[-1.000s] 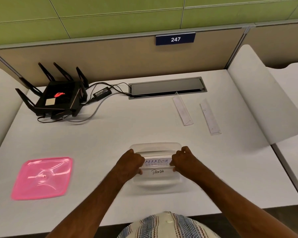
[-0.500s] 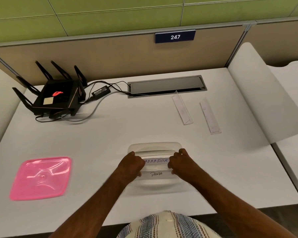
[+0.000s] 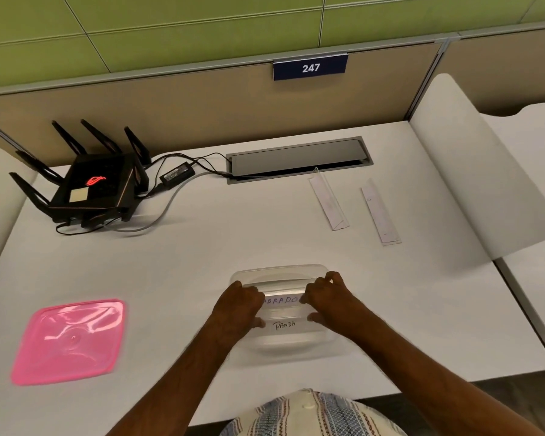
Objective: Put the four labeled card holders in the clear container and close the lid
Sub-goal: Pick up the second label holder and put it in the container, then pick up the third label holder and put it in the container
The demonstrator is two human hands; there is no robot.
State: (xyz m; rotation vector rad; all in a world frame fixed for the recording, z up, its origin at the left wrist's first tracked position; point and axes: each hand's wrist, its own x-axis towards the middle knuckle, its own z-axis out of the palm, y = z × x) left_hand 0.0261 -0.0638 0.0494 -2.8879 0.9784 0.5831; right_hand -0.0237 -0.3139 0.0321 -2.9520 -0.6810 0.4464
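Two card holders are in the clear shallow plastic container (image 3: pixel 280 273) so far, near the front of the white surface (image 3: pixel 202 262): the clear folded holder labeled PANDA (image 3: pixel 285 325) lying flat, and the LABRADOR one (image 3: pixel 282 299) pinched at each end by my left hand (image 3: pixel 238 305) and right hand (image 3: pixel 326 298), fingers curled shut on it. It's probably light, thin and slick, so the ends seem the best grip. Two more pale holders (image 3: pixel 329 201) lie well back to the right, and the glossy pink square lid (image 3: pixel 70 339) waits on my left.
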